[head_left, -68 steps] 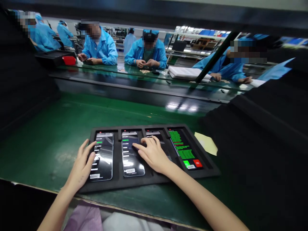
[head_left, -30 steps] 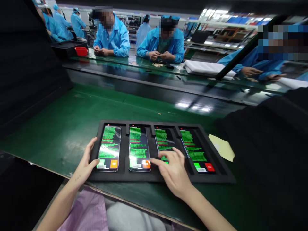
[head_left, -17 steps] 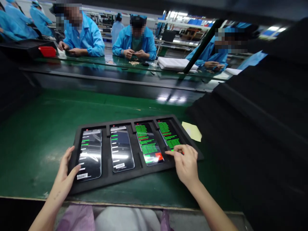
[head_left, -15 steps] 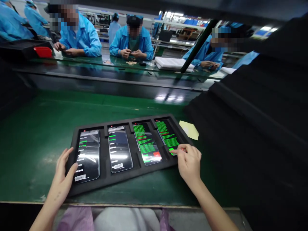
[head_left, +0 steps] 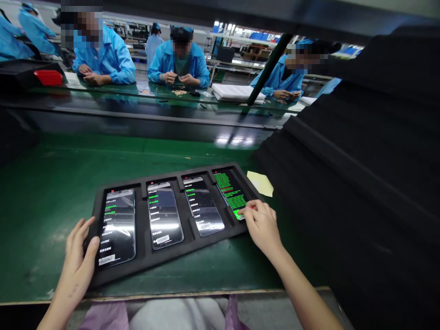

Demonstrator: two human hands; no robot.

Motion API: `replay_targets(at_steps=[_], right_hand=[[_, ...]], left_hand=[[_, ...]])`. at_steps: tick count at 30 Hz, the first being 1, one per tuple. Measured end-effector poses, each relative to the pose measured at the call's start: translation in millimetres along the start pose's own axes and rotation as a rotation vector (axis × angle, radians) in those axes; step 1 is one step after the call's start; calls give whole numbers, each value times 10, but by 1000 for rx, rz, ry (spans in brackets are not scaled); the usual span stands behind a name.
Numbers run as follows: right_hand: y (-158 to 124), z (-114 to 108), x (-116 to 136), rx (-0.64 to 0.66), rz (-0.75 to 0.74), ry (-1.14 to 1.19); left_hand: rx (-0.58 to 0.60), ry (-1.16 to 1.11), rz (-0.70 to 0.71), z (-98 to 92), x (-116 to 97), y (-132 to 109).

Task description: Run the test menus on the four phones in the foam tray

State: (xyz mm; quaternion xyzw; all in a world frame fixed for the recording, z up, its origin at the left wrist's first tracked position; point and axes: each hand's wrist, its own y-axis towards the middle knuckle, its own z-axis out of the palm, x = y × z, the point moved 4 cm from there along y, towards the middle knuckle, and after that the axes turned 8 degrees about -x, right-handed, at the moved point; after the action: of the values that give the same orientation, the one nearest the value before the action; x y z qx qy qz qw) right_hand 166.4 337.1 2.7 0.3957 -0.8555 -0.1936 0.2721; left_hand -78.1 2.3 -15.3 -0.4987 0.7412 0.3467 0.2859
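A black tray with recesses lies on the green table, holding several phones in a row. My left hand grips its left edge, thumb on the rim. The leftmost phone, the one beside it and the third phone show dark menus with white and green lines. Green text with some red lines fills the rightmost phone. My right hand holds nothing; its index finger is stretched to the lower part of that screen, the other fingers curled. The fingertip partly covers a bright green patch.
A yellow paper lies by the tray's right corner. Dark panels flank the right side. Across a ledge, people in blue coats work at a bench with a white stack and a red bin.
The third phone's screen has switched from green text with green and red buttons to a dark menu. My right index finger stays at the rightmost phone. The whole view has shifted slightly.
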Motion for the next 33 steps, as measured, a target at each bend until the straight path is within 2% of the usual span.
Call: replay_targets(at_steps=[3, 6, 12, 19, 22, 26, 31, 33], right_hand=[[52, -67, 37, -62, -19, 21], [161, -75, 34, -91, -23, 34], [377, 114, -157, -75, 24, 27], [371, 204, -169, 3, -54, -7], [363, 213, -78, 62, -142, -106], [318, 189, 163, 52, -222, -159], [224, 320, 557, 269, -405, -75], [229, 377, 666, 313, -446, -71]], left_hand=[[13, 11, -6, -7, -21, -1], [74, 30, -27, -10, -55, -6], [108, 32, -43, -21, -74, -16], [90, 23, -42, -10, -44, -8], [92, 20, -46, -7, -33, -7], [91, 22, -36, -2, -19, -14], [92, 30, -26, 3, 29, -7], [105, 31, -19, 8, 62, 2]])
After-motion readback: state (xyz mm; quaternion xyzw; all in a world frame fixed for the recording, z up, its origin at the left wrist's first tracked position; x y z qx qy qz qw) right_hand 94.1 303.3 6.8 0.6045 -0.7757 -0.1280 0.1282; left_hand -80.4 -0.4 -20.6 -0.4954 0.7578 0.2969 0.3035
